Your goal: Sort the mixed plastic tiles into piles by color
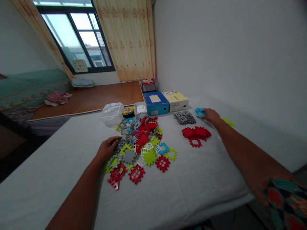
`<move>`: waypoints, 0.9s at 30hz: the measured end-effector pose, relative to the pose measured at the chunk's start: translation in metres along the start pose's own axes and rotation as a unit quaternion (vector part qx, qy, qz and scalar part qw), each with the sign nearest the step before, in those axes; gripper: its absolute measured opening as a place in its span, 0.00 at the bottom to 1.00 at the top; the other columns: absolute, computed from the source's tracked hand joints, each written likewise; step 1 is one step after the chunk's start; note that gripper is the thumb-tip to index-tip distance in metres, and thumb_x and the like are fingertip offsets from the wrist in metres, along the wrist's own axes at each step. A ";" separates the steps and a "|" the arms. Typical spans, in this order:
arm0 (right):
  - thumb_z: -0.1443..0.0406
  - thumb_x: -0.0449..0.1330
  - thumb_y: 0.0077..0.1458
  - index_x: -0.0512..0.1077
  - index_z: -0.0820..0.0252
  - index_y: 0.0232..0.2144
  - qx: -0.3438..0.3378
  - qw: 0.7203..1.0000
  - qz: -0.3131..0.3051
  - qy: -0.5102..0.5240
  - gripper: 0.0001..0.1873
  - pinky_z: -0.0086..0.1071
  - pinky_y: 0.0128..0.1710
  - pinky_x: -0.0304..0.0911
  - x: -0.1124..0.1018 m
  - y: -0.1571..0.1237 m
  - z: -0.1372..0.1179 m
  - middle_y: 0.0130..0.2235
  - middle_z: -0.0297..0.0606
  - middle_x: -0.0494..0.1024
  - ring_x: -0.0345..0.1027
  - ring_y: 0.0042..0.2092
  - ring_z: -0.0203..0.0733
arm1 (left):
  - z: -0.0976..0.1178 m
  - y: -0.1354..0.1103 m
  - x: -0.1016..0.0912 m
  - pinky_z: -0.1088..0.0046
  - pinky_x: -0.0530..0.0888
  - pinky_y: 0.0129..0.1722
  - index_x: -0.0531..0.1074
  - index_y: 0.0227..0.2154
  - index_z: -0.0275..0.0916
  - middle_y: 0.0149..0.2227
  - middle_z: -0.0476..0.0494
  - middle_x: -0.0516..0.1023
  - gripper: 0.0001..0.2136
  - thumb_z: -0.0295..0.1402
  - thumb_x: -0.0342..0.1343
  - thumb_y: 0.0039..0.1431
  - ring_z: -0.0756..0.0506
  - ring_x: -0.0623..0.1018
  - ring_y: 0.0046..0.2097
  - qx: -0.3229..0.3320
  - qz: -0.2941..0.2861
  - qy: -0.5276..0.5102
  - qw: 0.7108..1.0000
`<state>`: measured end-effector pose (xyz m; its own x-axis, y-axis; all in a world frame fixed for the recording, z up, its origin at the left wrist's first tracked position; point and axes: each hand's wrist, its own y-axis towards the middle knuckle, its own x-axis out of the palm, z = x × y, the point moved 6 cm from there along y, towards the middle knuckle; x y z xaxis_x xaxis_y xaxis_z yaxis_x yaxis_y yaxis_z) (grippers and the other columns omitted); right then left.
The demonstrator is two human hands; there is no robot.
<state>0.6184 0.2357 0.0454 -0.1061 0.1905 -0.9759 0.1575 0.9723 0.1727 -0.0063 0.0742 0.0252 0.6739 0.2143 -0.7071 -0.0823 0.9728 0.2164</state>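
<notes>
Notched plastic building tiles in red, grey, lime, blue and white lie in a mixed heap [141, 140] on the white-covered table [182, 198]. My left hand [107, 149] rests at the heap's left edge, fingertips touching grey tiles; its fingers are partly bent, and whether they grip one is unclear. Far out on the right, my right hand [210, 115] has its fingers closed on a blue tile [200, 112], at a small blue group. Beside it lie a grey tile pile [184, 117] and, nearer, a red tile pile [196, 134]. Lime tiles [228, 122] show behind my right forearm.
Along the table's far side stand a clear plastic container [112, 113], a round black-and-yellow tin [128, 111], a small white box [140, 109], a blue box [156, 103] and a yellow-and-white box [176, 100]. A wall [227, 54] borders the right side.
</notes>
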 end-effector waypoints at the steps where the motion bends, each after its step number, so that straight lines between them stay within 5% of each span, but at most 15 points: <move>1: 0.60 0.65 0.48 0.74 0.61 0.49 -0.013 1.000 0.015 0.006 0.24 0.35 0.41 0.67 -0.007 -0.003 -0.010 0.50 0.48 0.77 0.73 0.47 0.50 | 0.000 0.000 0.000 0.63 0.73 0.52 0.78 0.42 0.39 0.45 0.42 0.82 0.24 0.49 0.52 0.49 0.39 0.79 0.48 0.002 0.000 0.001 1.000; 6: 0.64 0.59 0.56 0.75 0.59 0.45 -0.228 0.966 0.015 0.118 0.15 0.36 0.45 0.65 -0.037 -0.061 -0.119 0.45 0.43 0.79 0.73 0.43 0.44 | 0.001 0.000 0.000 0.63 0.74 0.50 0.79 0.40 0.39 0.43 0.42 0.82 0.22 0.48 0.52 0.49 0.39 0.79 0.47 0.011 0.010 0.005 1.000; 9: 0.64 0.59 0.57 0.74 0.56 0.47 -0.384 0.900 -0.079 0.194 0.15 0.34 0.43 0.66 -0.041 -0.130 -0.197 0.44 0.39 0.80 0.73 0.38 0.40 | 0.000 -0.001 0.001 0.63 0.73 0.51 0.79 0.41 0.39 0.44 0.41 0.82 0.23 0.48 0.51 0.50 0.39 0.79 0.47 0.014 0.007 0.002 1.000; 12: 0.62 0.65 0.52 0.73 0.56 0.50 -0.482 0.838 -0.189 0.172 0.22 0.36 0.47 0.64 -0.033 -0.193 -0.243 0.49 0.42 0.77 0.71 0.47 0.45 | -0.003 0.000 0.003 0.62 0.73 0.52 0.79 0.42 0.39 0.45 0.41 0.82 0.23 0.48 0.51 0.51 0.39 0.79 0.47 0.018 0.005 -0.003 1.000; 15: 0.62 0.69 0.47 0.73 0.59 0.51 -0.491 0.830 -0.229 0.134 0.28 0.38 0.50 0.63 -0.024 -0.217 -0.252 0.51 0.46 0.76 0.68 0.52 0.50 | -0.006 0.002 0.004 0.62 0.73 0.52 0.79 0.42 0.39 0.45 0.41 0.82 0.23 0.49 0.52 0.51 0.39 0.79 0.48 0.020 0.007 -0.006 1.000; 19: 0.60 0.68 0.49 0.73 0.60 0.49 -0.479 0.834 -0.218 0.165 0.24 0.38 0.51 0.62 -0.014 -0.212 -0.243 0.49 0.45 0.76 0.69 0.51 0.49 | -0.006 0.002 0.004 0.62 0.73 0.51 0.79 0.42 0.39 0.44 0.41 0.82 0.23 0.49 0.52 0.50 0.39 0.79 0.47 0.016 0.005 -0.010 1.000; 23: 0.57 0.67 0.50 0.71 0.59 0.49 -0.509 0.815 -0.167 0.221 0.25 0.40 0.50 0.64 -0.009 -0.208 -0.238 0.48 0.46 0.74 0.68 0.49 0.48 | 0.001 -0.001 0.003 0.62 0.73 0.50 0.79 0.42 0.38 0.44 0.40 0.82 0.24 0.49 0.51 0.50 0.39 0.79 0.47 0.008 0.001 -0.018 1.000; 27: 0.67 0.65 0.51 0.65 0.55 0.55 -0.542 0.792 -0.075 0.269 0.29 0.45 0.54 0.62 -0.018 -0.212 -0.240 0.52 0.47 0.71 0.64 0.55 0.50 | 0.004 -0.003 0.001 0.62 0.73 0.51 0.79 0.41 0.38 0.43 0.41 0.82 0.24 0.51 0.52 0.49 0.39 0.79 0.47 0.000 0.004 -0.023 1.000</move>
<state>0.3516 0.0581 0.0585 -0.4930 -0.1928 -0.8484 -0.8020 0.4786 0.3573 -0.0024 0.0718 0.0262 0.7060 0.2179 -0.6739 -0.0875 0.9710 0.2223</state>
